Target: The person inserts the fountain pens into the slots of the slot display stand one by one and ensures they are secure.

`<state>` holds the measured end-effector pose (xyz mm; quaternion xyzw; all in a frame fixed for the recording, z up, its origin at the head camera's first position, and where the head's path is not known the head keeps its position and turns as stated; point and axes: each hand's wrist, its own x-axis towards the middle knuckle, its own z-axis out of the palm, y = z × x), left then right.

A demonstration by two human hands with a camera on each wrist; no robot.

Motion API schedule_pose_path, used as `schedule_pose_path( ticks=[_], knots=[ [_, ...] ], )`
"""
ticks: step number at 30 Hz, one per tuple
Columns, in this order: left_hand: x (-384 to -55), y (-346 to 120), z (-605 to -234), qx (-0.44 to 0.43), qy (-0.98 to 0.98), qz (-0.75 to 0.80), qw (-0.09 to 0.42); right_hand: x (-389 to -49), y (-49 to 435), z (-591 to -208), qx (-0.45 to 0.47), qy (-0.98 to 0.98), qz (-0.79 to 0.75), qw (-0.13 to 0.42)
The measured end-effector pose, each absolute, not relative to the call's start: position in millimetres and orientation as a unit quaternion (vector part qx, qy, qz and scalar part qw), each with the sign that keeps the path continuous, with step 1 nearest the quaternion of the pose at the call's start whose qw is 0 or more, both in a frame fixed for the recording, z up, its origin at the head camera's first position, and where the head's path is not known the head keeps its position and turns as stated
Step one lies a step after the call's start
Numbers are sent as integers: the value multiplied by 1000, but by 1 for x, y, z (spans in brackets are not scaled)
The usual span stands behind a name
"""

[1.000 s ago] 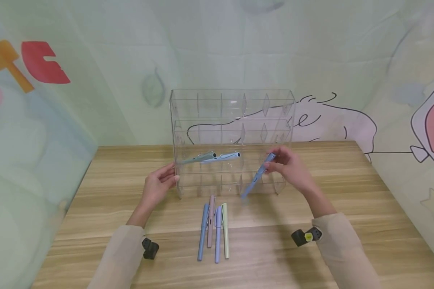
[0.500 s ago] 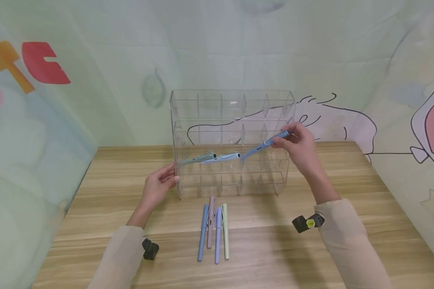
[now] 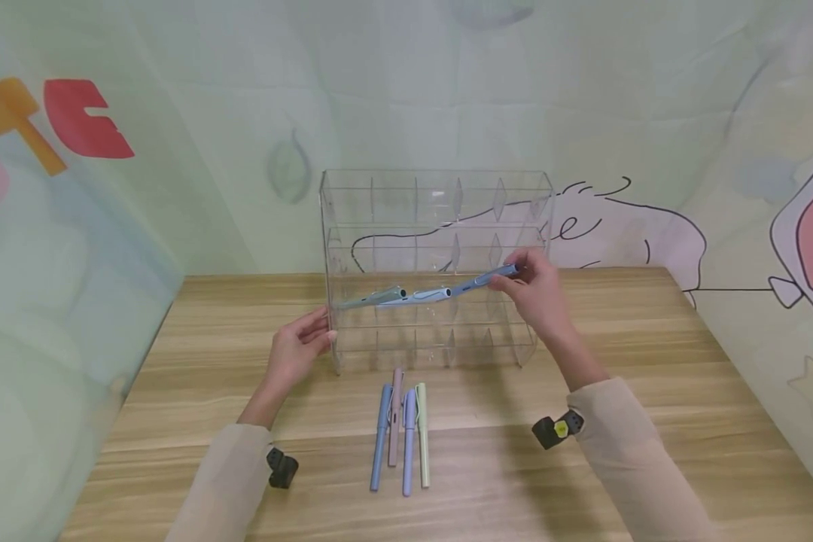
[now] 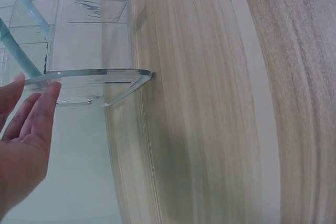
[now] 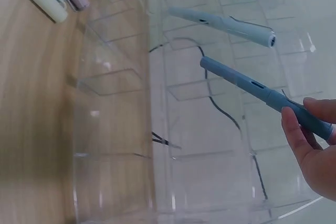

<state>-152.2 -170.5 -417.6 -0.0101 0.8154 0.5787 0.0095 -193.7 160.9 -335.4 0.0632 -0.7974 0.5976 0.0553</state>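
Note:
My right hand point(image 3: 537, 295) pinches a blue pen point(image 3: 481, 279) by its clip end, between thumb and fingers. The pen slants with its far end lower, over the third row of a clear acrylic rack point(image 3: 436, 178). In that row lie a grey-green pen point(image 3: 378, 296) and a pale blue pen point(image 3: 420, 295), side by side in neighbouring compartments. In the right wrist view, the held pen point(image 5: 241, 82) runs nearly parallel to them. My left hand point(image 3: 294, 350) rests its nearly straight fingertips point(image 4: 52, 88) against the rack's left side panel point(image 4: 89, 73).
On the wooden table point(image 3: 501, 482) before the rack lie a dark blue pen point(image 3: 381, 436), a mauve pen point(image 3: 394, 429), a lavender pen point(image 3: 409, 444) and a light green pen point(image 3: 423, 436). A printed cloth point(image 3: 406, 98) hangs behind the rack.
My right hand has lifted the blue pen from low before the rack, then come down and left, bringing its tip into the third row. The left hand stays on the side panel.

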Motion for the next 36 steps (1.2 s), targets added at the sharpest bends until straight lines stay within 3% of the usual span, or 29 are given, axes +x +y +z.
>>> schedule_pose_path(
  ticks=[17,36],
  knots=[
    [-152,-170,-417,-11,815,580,8,-195,135,-359,59,-813,577,53],
    [-152,-170,-416,-14,813,582,13,-191,143,-360,88,-827,554,31]
  ],
)
